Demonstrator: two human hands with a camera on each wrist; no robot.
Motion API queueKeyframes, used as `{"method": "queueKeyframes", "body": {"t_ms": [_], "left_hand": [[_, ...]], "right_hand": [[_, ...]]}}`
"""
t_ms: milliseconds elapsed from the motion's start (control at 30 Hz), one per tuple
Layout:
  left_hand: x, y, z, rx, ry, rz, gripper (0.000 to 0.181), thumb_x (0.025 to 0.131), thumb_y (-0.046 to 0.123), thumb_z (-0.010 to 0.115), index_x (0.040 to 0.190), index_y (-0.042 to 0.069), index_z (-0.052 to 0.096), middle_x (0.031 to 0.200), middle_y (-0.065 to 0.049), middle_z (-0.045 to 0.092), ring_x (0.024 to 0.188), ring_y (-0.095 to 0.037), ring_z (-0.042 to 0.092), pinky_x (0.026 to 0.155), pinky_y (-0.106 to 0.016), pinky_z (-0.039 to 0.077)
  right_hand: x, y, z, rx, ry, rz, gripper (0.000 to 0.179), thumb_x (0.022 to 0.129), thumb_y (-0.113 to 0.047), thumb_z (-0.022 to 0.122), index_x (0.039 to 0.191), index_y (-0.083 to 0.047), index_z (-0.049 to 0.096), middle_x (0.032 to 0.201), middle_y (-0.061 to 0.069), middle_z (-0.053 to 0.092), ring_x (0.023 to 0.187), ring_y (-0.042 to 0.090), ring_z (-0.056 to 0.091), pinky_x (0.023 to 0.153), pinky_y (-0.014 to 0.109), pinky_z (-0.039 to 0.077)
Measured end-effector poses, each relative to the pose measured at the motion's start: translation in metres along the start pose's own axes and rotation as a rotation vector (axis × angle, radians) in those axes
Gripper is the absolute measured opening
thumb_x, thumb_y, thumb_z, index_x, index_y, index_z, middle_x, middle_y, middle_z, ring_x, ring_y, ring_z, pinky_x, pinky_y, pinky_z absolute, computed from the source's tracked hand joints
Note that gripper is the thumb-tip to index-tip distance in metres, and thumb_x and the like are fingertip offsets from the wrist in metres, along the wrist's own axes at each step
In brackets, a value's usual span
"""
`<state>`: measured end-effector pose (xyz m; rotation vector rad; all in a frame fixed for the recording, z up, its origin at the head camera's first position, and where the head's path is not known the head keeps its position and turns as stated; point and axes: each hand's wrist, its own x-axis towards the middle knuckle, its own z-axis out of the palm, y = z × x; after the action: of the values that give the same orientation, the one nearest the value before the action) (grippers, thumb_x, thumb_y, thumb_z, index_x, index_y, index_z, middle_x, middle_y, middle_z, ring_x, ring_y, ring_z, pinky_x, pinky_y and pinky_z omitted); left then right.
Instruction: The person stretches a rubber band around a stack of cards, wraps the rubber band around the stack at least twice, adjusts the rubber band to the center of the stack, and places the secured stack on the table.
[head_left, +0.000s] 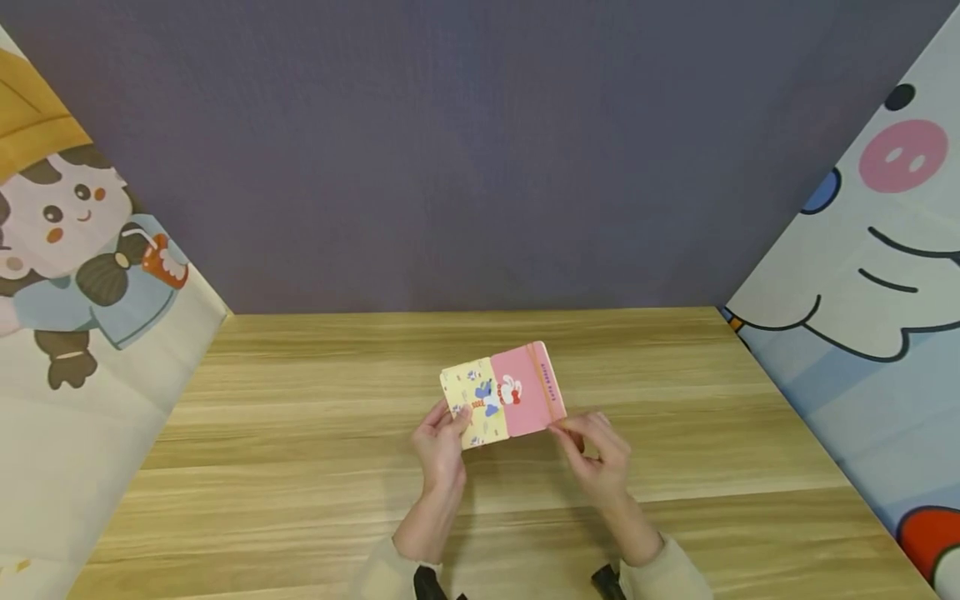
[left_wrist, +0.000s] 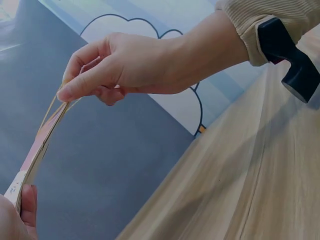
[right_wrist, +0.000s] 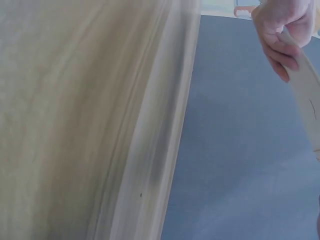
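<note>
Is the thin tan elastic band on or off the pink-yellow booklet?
On: the band, pinched by the right hand, crosses the booklet's pink end.

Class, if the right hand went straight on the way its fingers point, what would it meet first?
Probably the pink end of the notebook: the right hand pinches the rubber band near that edge, fingers pointing toward it, though exact depth is unclear.

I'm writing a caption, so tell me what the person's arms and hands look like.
The left hand and right hand are gloveless. The left sleeve and right sleeve are pale beige, the right one finely ribbed. The worn left gadget and right gadget are black, the right one bent with a rounded end.
</note>
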<state>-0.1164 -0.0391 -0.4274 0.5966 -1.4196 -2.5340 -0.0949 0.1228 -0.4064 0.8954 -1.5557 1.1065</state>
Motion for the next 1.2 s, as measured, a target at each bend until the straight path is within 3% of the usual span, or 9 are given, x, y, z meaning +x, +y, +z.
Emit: {"method": "queueKeyframes", "body": {"t_ms": [100,267,433,767,867,967,1033,1133,1200], "left_hand": [[0.001,0.004,0.001,-0.006,0.008,0.012,0.035,0.074,-0.011,0.06,0.108,-0.012,0.053,0.089,-0.021,0.063,0.073,-0.019,0.064,0.068,-0.026,0.056],[0.002,0.008,0.001,0.004,0.016,0.027,0.034,0.074,-0.012,0.06,0.107,-0.011,0.054,0.09,-0.023,0.063,0.073,-0.019,0.064,0.068,-0.026,0.056],[0.003,0.009,0.001,0.017,0.027,0.048,0.035,0.073,-0.013,0.06,0.107,-0.013,0.053,0.09,-0.024,0.062,0.072,-0.019,0.064,0.067,-0.025,0.056],[0.005,0.011,0.0,0.024,-0.002,0.091,0.033,0.073,-0.013,0.061,0.106,-0.013,0.054,0.089,-0.023,0.063,0.072,-0.019,0.064,0.066,-0.026,0.056],[0.004,0.012,-0.002,0.025,-0.033,0.12,0.032,0.073,-0.011,0.062,0.105,-0.011,0.056,0.089,-0.023,0.063,0.073,-0.021,0.064,0.066,-0.028,0.056],[0.014,0.001,-0.007,0.011,-0.103,0.216,0.031,0.073,-0.009,0.063,0.104,-0.01,0.058,0.088,-0.023,0.063,0.074,-0.024,0.065,0.065,-0.029,0.056],[0.017,-0.003,-0.011,0.007,-0.148,0.28,0.03,0.073,-0.007,0.065,0.103,-0.009,0.059,0.087,-0.021,0.064,0.073,-0.024,0.065,0.064,-0.028,0.056],[0.017,-0.002,-0.011,0.03,-0.165,0.297,0.03,0.073,-0.007,0.064,0.103,-0.008,0.06,0.086,-0.021,0.064,0.073,-0.024,0.065,0.063,-0.028,0.056],[0.007,0.01,-0.007,0.066,-0.14,0.257,0.03,0.073,-0.009,0.063,0.103,-0.009,0.059,0.087,-0.022,0.064,0.073,-0.023,0.065,0.064,-0.028,0.056]], "right_hand": [[-0.001,-0.001,-0.002,0.057,-0.075,0.016,0.012,0.081,-0.002,0.062,0.082,0.009,0.064,0.065,0.01,0.056,0.052,0.011,0.043,0.044,0.014,0.036],[-0.004,-0.006,-0.005,0.116,-0.241,0.067,0.023,0.082,-0.002,0.059,0.102,0.01,0.06,0.083,0.014,0.058,0.054,0.008,0.045,0.045,0.01,0.041],[-0.006,-0.007,-0.005,0.14,-0.293,0.115,0.028,0.082,-0.002,0.058,0.107,0.01,0.057,0.086,0.013,0.057,0.055,0.008,0.045,0.046,0.01,0.042],[-0.012,-0.008,-0.008,0.158,-0.291,0.211,0.029,0.079,0.0,0.059,0.107,0.009,0.057,0.099,0.013,0.061,0.063,0.014,0.055,0.058,0.017,0.051],[-0.017,-0.007,-0.011,0.191,-0.287,0.222,0.026,0.078,0.005,0.059,0.104,0.008,0.059,0.104,0.021,0.058,0.062,0.016,0.058,0.059,0.018,0.053],[-0.024,-0.002,-0.016,0.235,-0.221,0.249,0.021,0.078,0.012,0.056,0.099,0.011,0.059,0.1,0.027,0.057,0.057,0.019,0.058,0.053,0.02,0.054],[-0.027,0.002,-0.02,0.26,-0.151,0.296,0.017,0.078,0.017,0.052,0.094,0.016,0.056,0.096,0.023,0.059,0.053,0.018,0.056,0.049,0.021,0.052],[-0.026,0.006,-0.022,0.306,-0.062,0.391,0.011,0.078,0.023,0.045,0.089,0.022,0.049,0.09,0.012,0.062,0.051,0.017,0.055,0.045,0.023,0.051],[-0.023,0.007,-0.023,0.326,-0.034,0.449,0.01,0.079,0.025,0.042,0.088,0.023,0.046,0.088,0.008,0.062,0.05,0.017,0.055,0.044,0.023,0.051]]}}
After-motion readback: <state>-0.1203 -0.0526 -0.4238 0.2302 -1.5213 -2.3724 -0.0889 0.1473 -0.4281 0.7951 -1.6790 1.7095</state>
